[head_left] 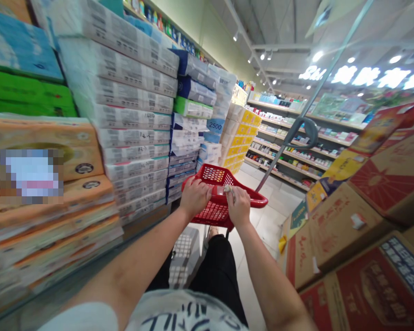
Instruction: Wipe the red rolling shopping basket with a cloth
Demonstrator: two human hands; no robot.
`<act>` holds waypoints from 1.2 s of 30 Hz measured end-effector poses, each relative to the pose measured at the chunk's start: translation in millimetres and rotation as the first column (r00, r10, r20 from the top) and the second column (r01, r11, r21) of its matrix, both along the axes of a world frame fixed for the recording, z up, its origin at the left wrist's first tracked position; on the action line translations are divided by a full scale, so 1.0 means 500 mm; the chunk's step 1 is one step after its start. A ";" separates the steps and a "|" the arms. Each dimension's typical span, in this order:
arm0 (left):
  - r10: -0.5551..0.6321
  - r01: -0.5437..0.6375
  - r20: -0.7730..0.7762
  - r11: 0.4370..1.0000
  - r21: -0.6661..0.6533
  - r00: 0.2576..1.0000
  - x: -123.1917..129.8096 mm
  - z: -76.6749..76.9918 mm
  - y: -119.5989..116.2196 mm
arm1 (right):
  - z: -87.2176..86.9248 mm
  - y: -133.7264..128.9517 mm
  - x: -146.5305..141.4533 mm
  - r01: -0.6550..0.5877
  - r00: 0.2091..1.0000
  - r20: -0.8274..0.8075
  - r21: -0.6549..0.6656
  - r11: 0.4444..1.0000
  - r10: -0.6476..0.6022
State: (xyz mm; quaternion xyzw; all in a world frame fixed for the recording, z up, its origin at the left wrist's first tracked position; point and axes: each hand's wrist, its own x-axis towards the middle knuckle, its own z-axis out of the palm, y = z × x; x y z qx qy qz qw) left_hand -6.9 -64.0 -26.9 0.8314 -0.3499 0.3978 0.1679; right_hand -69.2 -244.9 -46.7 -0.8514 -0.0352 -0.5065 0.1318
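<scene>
Closest, along the bottom edge, are a pale lettered shirt (179, 315) and black trousers (219, 271). Printed cardboard cartons (345, 225), brown and red, are piled along the right side, while orange tissue packs (51, 220) fill the lower left, with green packs (27, 94) above them. These piles flank a strip of pale floor (267, 223), narrowing the way on both sides.

At the centre, the left hand (195, 198) and right hand (238, 204) are both closed over the handle of a red shopping cart (212, 214), which lies directly beneath and beyond the fingers. A small pale item (228, 189) by the right thumb is too small to identify. The cart is plastic, its walls pierced by a grid of holes, its rim smooth and glossy.

A grey pole (271, 165) with a looped fitting slants from behind the cart's right edge toward the upper right. Beyond, left of centre, rises a tall stack of whitish wrapped packs (134, 115), then yellow-panelled packs (241, 138). Farthest are stocked shelves (290, 112) and, upper right, glowing white sign characters (370, 77).
</scene>
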 end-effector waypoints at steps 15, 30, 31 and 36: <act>0.002 -0.002 0.002 1.000 0.011 1.000 0.002 0.000 -0.002 | -0.025 -0.014 -0.010 -0.026 0.990 0.140 -0.017 1.000 0.028; 0.000 0.000 0.014 1.000 0.013 1.000 0.003 -0.001 0.001 | -0.006 -0.037 -0.009 0.016 0.999 0.047 -0.026 1.000 -0.015; 0.000 0.000 0.015 1.000 0.011 1.000 0.004 -0.001 0.000 | 0.001 -0.042 -0.008 0.012 1.000 0.024 -0.025 1.000 -0.011; 0.013 -0.014 0.026 1.000 0.020 1.000 0.002 0.000 0.000 | 0.003 -0.049 -0.006 0.047 0.996 0.076 -0.013 0.999 -0.046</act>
